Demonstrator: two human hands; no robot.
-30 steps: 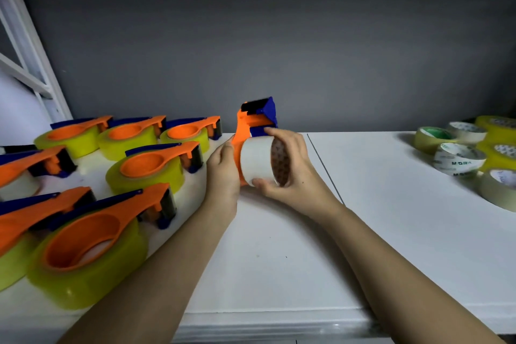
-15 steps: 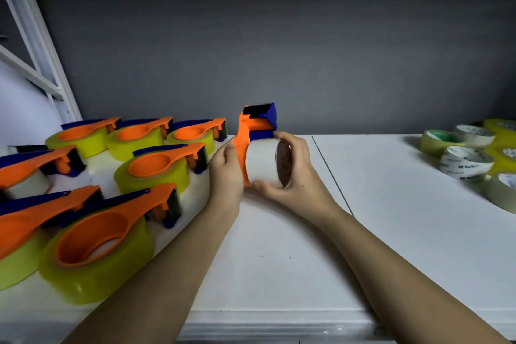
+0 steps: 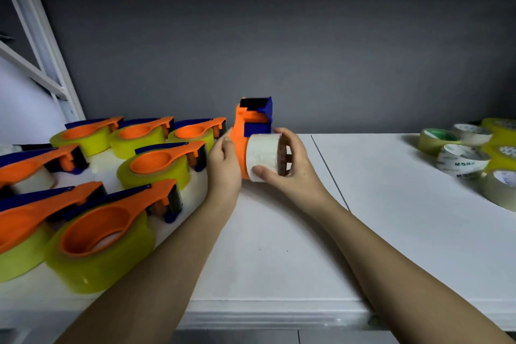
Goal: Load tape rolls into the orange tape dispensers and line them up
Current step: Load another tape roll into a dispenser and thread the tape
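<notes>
We find several loaded orange plastic tape dispensers grouped at left, one orange-and-blue dispenser steadied upright by the left hand, the right hand clamped on a white tape roll against it, and unloaded spare rolls at right.

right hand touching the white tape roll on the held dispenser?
Touching. The head view shows the right hand wrapped round the white tape roll, thumb under it and fingers curled over its top, at the orange dispenser.
</notes>
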